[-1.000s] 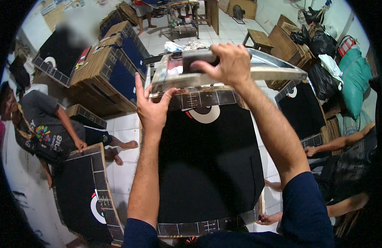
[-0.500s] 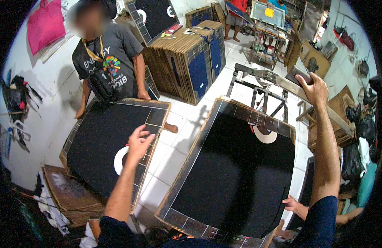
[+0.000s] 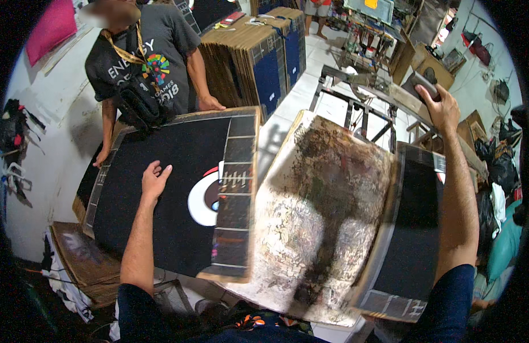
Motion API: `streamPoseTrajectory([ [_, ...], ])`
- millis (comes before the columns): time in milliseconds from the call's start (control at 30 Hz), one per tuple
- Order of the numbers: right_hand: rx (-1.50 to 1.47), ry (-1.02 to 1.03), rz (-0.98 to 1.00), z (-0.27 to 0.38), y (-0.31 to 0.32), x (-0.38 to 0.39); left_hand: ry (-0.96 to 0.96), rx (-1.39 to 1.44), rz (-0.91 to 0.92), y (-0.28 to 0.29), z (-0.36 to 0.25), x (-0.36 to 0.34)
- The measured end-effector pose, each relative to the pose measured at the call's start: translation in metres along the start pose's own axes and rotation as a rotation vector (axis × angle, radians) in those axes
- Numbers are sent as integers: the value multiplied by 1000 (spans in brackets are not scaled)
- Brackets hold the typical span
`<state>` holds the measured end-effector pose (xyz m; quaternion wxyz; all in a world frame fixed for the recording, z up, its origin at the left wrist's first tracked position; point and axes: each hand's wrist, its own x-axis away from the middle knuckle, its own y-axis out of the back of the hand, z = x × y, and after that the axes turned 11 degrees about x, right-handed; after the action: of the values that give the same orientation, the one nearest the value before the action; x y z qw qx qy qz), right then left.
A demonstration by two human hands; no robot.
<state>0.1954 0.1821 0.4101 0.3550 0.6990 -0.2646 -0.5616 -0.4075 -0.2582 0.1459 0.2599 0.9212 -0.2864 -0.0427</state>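
My left hand [image 3: 156,182] is over the left black cloth-covered board [image 3: 161,240] with a cartoon eye print [image 3: 198,212], fingers apart and holding nothing; whether it touches the cloth I cannot tell. A co-worker in a grey T-shirt [image 3: 178,68] grips that board by its edges. My right hand [image 3: 439,106] is shut on a dark block-like handle [image 3: 421,87] atop the raised, tilted metal frame [image 3: 396,94]. Below lies a paint-stained, mottled platen [image 3: 310,223], partly in shadow. A second black board [image 3: 410,217] overlaps its right side, partly behind my right forearm.
Tall stacks of brown boards [image 3: 241,63] stand behind the co-worker. A worktable [image 3: 367,34] and another person's legs [image 3: 319,17] are at the back. Bags, including a teal sack [image 3: 502,246], crowd the right wall. More worn boards [image 3: 81,263] lie at the lower left.
The raised frame has swung up and away to the right. My left hand has left it and moved left. The middle board has shifted right, exposing the platen; the left board has moved toward the middle.
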Motion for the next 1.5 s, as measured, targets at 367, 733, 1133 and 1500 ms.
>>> streamPoseTrajectory([
  [367, 66, 60, 38, -28, -26, -20, -5, -561, -33, -38, 73, -59],
  [733, -42, -46, 10, 10, 5, 17, 37, -399, 401, -77, 131, -9],
  [1133, 40, -46, 14, -3, -11, 9, 331, 335, 277, -145, 98, 276],
  [1500, -21, -26, 61, -13, -8, 0, 65, 143, 422, -105, 99, 310],
])
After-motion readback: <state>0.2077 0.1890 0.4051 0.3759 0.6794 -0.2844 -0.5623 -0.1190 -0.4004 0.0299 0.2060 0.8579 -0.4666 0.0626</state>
